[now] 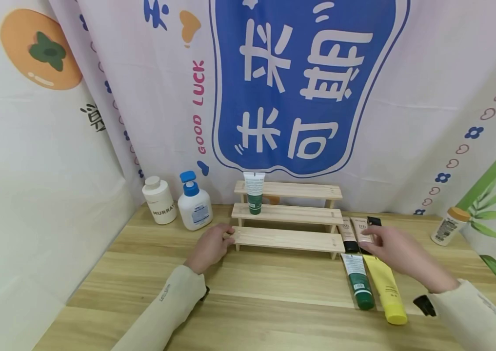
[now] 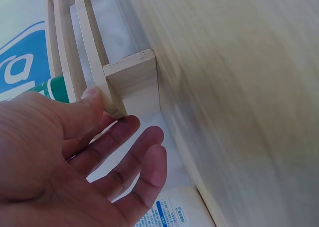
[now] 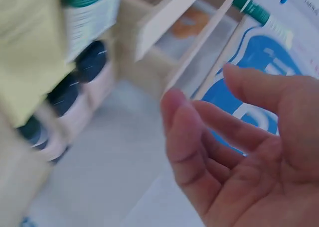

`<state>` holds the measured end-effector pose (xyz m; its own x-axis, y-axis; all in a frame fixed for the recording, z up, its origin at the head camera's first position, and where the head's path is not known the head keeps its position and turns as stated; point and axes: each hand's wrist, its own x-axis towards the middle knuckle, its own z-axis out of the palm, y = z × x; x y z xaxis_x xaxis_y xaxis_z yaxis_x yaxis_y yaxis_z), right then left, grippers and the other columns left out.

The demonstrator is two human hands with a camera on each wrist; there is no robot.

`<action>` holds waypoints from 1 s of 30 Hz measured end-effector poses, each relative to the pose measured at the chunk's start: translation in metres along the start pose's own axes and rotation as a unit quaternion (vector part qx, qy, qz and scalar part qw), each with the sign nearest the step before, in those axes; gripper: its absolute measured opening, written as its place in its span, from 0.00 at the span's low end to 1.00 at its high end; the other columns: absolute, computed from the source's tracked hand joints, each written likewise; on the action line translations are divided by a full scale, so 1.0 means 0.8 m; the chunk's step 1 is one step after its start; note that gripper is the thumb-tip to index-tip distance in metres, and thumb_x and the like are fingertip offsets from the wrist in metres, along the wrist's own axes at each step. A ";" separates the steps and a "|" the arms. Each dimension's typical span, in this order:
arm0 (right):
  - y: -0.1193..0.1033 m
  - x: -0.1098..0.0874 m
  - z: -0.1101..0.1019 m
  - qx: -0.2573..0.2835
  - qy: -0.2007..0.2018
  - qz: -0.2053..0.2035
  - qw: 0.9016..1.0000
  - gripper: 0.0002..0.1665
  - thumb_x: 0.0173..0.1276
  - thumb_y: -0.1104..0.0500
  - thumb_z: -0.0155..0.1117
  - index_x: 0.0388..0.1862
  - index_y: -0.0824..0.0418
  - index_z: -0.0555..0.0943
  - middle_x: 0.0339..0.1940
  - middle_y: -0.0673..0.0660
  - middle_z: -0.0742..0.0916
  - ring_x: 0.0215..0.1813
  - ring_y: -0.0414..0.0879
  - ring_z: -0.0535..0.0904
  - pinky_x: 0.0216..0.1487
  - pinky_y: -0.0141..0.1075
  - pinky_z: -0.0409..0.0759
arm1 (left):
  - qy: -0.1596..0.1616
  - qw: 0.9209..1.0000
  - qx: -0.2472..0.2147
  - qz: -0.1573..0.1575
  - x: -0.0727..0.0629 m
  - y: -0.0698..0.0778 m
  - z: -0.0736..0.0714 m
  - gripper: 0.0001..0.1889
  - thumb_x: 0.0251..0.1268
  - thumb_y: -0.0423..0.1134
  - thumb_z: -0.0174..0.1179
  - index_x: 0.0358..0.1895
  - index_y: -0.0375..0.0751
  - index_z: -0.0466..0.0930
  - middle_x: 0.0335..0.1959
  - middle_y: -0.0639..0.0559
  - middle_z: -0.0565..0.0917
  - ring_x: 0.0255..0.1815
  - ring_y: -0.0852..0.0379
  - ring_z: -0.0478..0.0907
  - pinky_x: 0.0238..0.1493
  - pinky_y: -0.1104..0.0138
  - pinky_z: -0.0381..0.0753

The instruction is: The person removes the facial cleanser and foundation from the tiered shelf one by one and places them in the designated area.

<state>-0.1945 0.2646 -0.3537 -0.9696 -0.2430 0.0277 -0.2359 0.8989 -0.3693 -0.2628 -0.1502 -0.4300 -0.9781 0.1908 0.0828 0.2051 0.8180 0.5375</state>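
Note:
A three-tier wooden display rack (image 1: 289, 238) stands against the backdrop. At the left end of its lowest tier my left hand (image 1: 210, 246) pinches the board, with thumb and index finger on it in the left wrist view. A white-and-green tube (image 1: 254, 194) stands upright on the middle tier. My right hand (image 1: 394, 248), fingers loosely bent and holding nothing, hovers over tubes right of the rack. Beneath or near it lie a yellow tube (image 1: 387, 292), another white-and-green tube (image 1: 357, 280) and beige BB tubes (image 1: 347, 234), partly hidden by the hand.
A white MURRAY bottle (image 1: 160, 201) and a white pump bottle with a blue top (image 1: 195, 207) stand left of the rack. Far right is a small bottle with an orange cap (image 1: 449, 226). A printed cloth (image 1: 388, 146) hangs behind the wooden table (image 1: 269, 302).

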 end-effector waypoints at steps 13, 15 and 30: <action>-0.107 0.091 0.012 0.049 0.134 -0.155 0.978 0.28 0.66 0.58 0.64 0.64 0.60 0.72 0.54 0.59 0.79 0.47 0.52 0.79 0.42 0.44 0.80 | -0.001 1.000 -0.002 0.005 -0.002 -0.006 0.000 0.11 0.64 0.33 0.61 0.49 0.40 0.80 0.48 0.48 0.80 0.47 0.53 0.75 0.50 0.57 0.76; -0.126 0.107 0.018 0.058 0.145 -0.169 0.973 0.29 0.65 0.58 0.64 0.65 0.58 0.70 0.56 0.60 0.78 0.49 0.53 0.78 0.43 0.45 0.80 | -0.006 1.000 0.000 -0.001 -0.002 -0.007 0.000 0.11 0.64 0.34 0.61 0.49 0.41 0.79 0.48 0.49 0.80 0.46 0.54 0.75 0.49 0.58 0.76; -0.202 0.180 0.050 0.130 0.197 -0.195 0.952 0.34 0.62 0.64 0.66 0.68 0.57 0.69 0.56 0.59 0.74 0.52 0.54 0.74 0.48 0.45 0.76 | -0.004 1.000 0.006 0.006 -0.002 -0.003 0.001 0.12 0.64 0.35 0.61 0.50 0.41 0.79 0.50 0.48 0.79 0.50 0.51 0.75 0.52 0.57 0.75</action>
<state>-0.2938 0.0696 -0.3270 -0.7723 -0.3391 0.5371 -0.6092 0.6351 -0.4749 -0.2620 -0.1521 -0.4318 -0.9754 0.2043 0.0830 0.2170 0.8218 0.5269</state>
